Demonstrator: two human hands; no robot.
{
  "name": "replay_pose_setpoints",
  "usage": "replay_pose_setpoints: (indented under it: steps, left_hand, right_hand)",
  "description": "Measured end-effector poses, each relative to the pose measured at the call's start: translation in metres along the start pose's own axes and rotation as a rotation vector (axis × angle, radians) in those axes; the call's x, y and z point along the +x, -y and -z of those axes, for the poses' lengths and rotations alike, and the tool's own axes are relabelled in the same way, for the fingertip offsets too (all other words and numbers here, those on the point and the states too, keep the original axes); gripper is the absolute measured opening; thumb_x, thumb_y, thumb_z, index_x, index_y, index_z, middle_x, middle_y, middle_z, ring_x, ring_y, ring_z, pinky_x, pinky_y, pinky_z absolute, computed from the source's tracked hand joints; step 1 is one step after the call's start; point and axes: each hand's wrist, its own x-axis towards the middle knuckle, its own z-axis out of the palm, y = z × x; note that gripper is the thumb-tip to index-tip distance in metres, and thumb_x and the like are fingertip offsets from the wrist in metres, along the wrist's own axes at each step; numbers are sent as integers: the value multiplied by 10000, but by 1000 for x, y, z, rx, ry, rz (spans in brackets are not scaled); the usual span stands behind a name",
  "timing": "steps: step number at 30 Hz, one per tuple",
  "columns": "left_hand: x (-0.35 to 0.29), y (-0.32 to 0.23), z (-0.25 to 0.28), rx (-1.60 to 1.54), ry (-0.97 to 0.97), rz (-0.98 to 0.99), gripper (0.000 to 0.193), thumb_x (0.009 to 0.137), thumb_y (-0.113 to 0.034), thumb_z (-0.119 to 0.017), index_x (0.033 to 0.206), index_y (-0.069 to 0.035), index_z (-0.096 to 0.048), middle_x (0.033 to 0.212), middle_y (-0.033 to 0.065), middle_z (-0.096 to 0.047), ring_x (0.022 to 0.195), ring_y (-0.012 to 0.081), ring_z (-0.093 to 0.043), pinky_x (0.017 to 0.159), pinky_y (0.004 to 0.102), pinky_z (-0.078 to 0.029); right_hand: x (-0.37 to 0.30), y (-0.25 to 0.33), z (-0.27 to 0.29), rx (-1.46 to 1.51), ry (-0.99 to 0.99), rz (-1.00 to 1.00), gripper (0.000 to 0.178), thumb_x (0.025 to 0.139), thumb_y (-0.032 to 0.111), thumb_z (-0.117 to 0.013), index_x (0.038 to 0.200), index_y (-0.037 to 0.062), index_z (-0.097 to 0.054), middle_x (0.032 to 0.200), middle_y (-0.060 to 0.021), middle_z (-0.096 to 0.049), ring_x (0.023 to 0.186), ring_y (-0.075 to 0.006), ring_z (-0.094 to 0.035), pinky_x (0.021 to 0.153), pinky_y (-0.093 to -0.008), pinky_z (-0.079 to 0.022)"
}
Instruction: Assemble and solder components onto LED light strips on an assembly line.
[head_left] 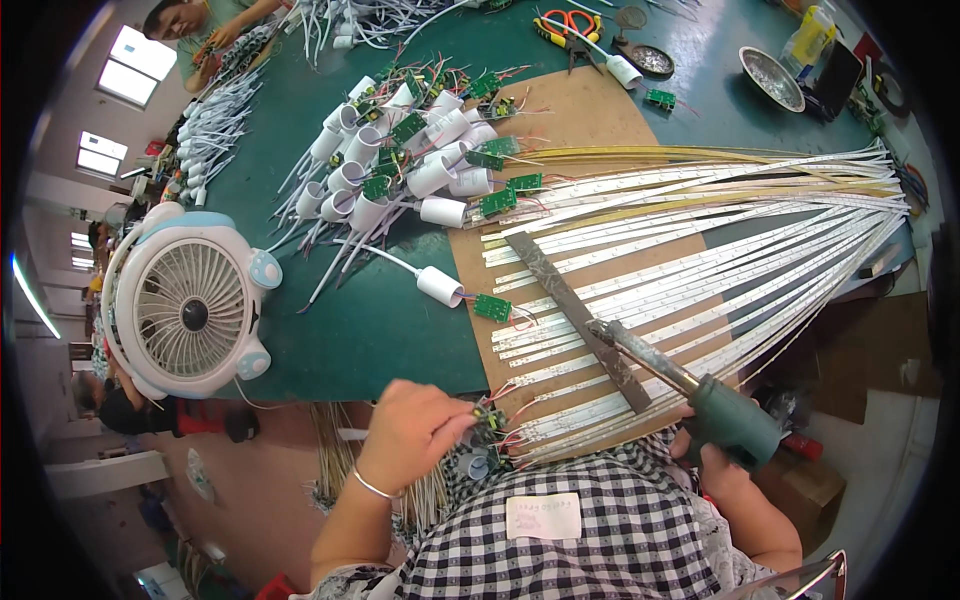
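My left hand (415,435), with a bangle at the wrist, is closed, its thumb and forefinger pinching a small circuit board (487,424) at the table's near edge. Thin red wires run from around that board toward the ends of the nearest white LED strips (600,400). My right hand (722,472) is wrapped round the green handle of a soldering iron (738,420), partly hidden beneath it. The iron's tip points left, over a flat dark metal bar (580,322) lying across the strips. A white plastic cap with a green board (492,307) lies left of the bar.
Many white caps with boards and cables (400,150) are heaped at the far middle. A white-and-blue fan (195,315) stands left. Orange-handled scissors (568,28), a round tin (652,62) and a metal bowl (771,80) sit far right. Another person (205,35) works far left.
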Motion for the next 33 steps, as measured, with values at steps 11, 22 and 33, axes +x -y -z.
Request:
replay_pose_setpoints:
  steps: [11,22,33]
  left_hand:
    - [98,8,5,166,23,-304,341,701,-86,-735,1032,-95,-651,958,69,-632,883,252,-564,814,354,-437]
    - [55,-27,-12,-578,68,55,471,734,-204,-785,1111,-50,-548,914,125,-668,740,195,-653,671,276,-501]
    - [51,-38,-9,-465,152,-137,441,693,-126,-806,1041,-24,-555,928,105,-661,804,189,-660,673,271,-503]
  right_hand:
    - [9,26,-26,564,-291,-38,642,842,553,-562,1131,-14,-481,722,-119,-595,654,-210,-596,716,-391,-520]
    - [67,54,-84,244,79,-153,378,795,53,-695,1138,10,-541,895,-7,-606,831,-80,-573,716,-220,-464]
    - [64,49,-92,253,-15,-130,227,843,102,-657,1030,-1,-581,921,-41,-628,793,-95,-598,668,-234,-489]
